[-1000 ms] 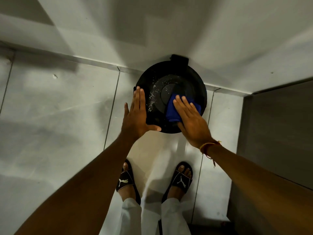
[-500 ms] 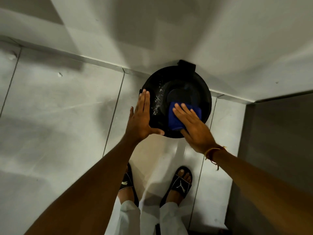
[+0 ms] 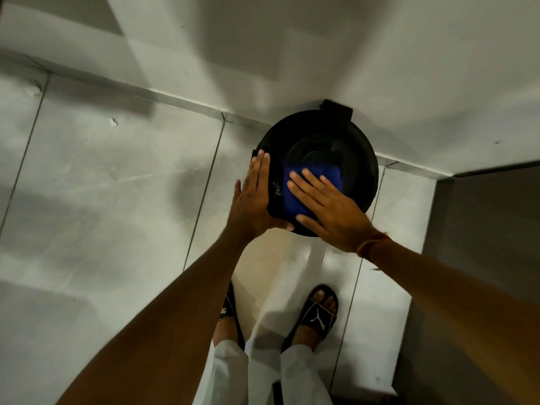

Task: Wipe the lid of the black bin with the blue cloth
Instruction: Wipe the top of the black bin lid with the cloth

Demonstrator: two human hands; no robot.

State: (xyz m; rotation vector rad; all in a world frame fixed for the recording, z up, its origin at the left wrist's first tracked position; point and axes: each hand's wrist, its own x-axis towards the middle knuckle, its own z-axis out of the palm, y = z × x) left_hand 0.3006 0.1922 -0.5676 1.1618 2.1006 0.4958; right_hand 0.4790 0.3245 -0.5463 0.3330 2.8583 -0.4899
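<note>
Blue cloth [image 3: 309, 188] now further left on lid [image 3: 356, 159] than half second ago, nearer left rim; white specks mostly covered (few remain beside cloth's left edge). Right hand [image 3: 330, 211] lies flat on cloth, fingers [image 3: 314, 177] spread, pressing not clenching; cloth pokes out beyond fingertips, far side. Left hand [image 3: 252, 200] open, palm against left side of black bin [image 3: 366, 197], fingers straight, thumb under near rim. Bin stands on tiled floor [image 3: 102, 185] against wall [image 3: 292, 54].

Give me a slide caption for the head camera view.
Right hand presses a blue cloth on the black bin lid; left hand steadies its rim.
</note>
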